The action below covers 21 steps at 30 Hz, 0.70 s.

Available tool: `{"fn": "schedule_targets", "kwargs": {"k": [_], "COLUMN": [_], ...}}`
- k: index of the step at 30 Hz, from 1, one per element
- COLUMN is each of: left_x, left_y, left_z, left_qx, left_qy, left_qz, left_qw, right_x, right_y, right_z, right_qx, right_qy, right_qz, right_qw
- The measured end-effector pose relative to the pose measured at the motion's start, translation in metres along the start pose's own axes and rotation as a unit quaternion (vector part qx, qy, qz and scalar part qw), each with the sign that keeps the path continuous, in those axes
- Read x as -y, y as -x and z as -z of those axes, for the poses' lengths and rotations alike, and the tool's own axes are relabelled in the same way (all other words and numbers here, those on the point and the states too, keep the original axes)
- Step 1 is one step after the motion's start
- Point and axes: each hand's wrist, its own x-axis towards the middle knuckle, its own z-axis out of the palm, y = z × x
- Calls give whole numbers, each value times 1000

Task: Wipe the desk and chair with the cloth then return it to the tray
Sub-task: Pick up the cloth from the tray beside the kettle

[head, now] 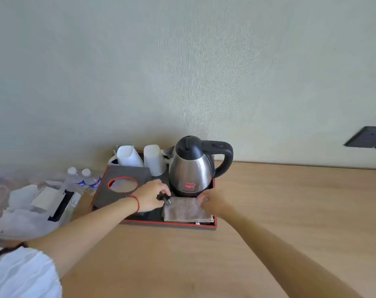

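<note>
Cloth [186, 209] folded in tray [172, 224], btwn left hand [150, 195], right hand [211, 203]

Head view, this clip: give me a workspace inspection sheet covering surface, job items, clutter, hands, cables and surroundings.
Surface: wooden desk, bare on the right side.
Job's things: folded brown cloth lying in the front right of the black tray; chair not in view.
Clutter: electric kettle and two white mugs in the tray; two water bottles and plastic bags to the left.
Hands: left hand at the cloth's left edge by a black plug; right hand at its right edge; grip unclear.
Cables: only the plug shows.
Surroundings: pale wall, dark socket plate.
</note>
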Motion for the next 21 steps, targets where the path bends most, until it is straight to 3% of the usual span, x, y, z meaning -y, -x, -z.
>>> {"fn": "schedule_targets", "kwargs": {"k": [4, 8, 12, 16, 18, 21], "left_x": [6, 8, 11, 14, 17, 20], "left_y": [-22, -34, -37, -37, -35, -32], "left_z": [-10, -18, -26, -26, -23, -22], "left_qx": [36, 68, 50, 15, -6, -4], "left_qy": [-152, -228, -204, -167, -144, -129], "left_qz": [-33, -45, -40, -29, -15, 3], "left_qw": [987, 970, 977, 985, 990, 992], "right_x": [-4, -8, -8, -2, -3, -7], "right_y": [-12, -12, -11, -7, -6, -2], "right_z": [-20, -31, -35, -37, -38, -36], "right_qx": [-51, -71, -88, -105, -90, -32], "right_qy": [136, 243, 291, 327, 284, 54], "right_qz": [18, 46, 41, 112, 135, 91], "right_qw": [989, 966, 952, 932, 945, 994]}}
